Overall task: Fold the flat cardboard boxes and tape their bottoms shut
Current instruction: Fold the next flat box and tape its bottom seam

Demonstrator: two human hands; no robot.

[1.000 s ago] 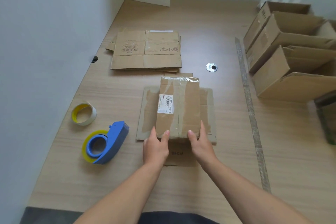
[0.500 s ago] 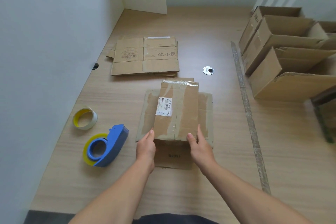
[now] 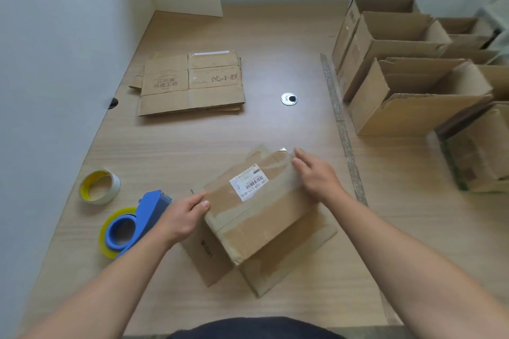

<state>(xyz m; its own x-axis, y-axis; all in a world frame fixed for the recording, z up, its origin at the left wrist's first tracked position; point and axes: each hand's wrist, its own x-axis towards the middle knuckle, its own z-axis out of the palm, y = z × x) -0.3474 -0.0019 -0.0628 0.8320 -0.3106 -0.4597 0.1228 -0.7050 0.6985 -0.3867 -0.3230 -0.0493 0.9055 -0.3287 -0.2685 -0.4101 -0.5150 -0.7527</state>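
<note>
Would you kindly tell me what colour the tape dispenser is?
The dispenser is blue, seen best in the head view.

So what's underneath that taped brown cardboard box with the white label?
Flat brown cardboard panels stick out from under the taped brown cardboard box, lying on the wooden table. What lies beneath its middle is covered.

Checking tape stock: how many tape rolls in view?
2. A loose roll with yellow core lies by the left wall; a second roll sits in the blue dispenser, just nearer, beside the left hand. More could be hidden inside the open boxes at right.
</note>
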